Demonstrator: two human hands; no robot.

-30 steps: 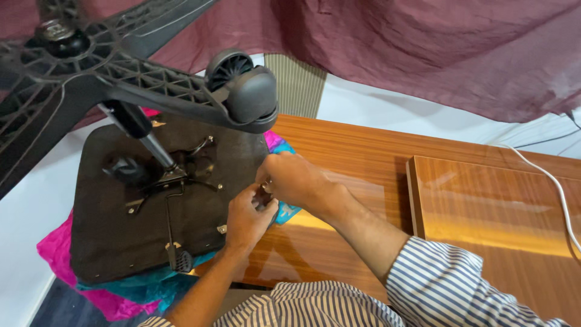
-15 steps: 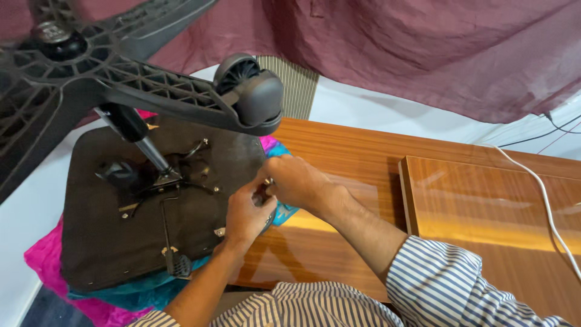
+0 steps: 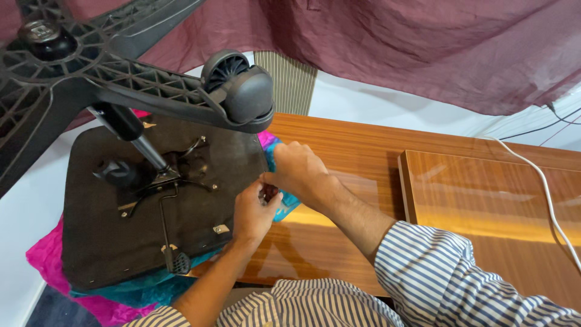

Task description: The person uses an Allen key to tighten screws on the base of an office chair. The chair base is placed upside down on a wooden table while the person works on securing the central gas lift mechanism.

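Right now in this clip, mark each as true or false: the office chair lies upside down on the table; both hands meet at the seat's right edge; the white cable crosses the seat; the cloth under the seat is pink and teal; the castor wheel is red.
1. The upturned black office chair seat lies on the wooden table: true.
2. The left hand and right hand meet at the seat's right edge: true.
3. The white cable crosses the seat: false; it runs over the table's far right.
4. The pink and teal cloth lies under the seat: true.
5. The castor wheel is red: false; it is black and grey.
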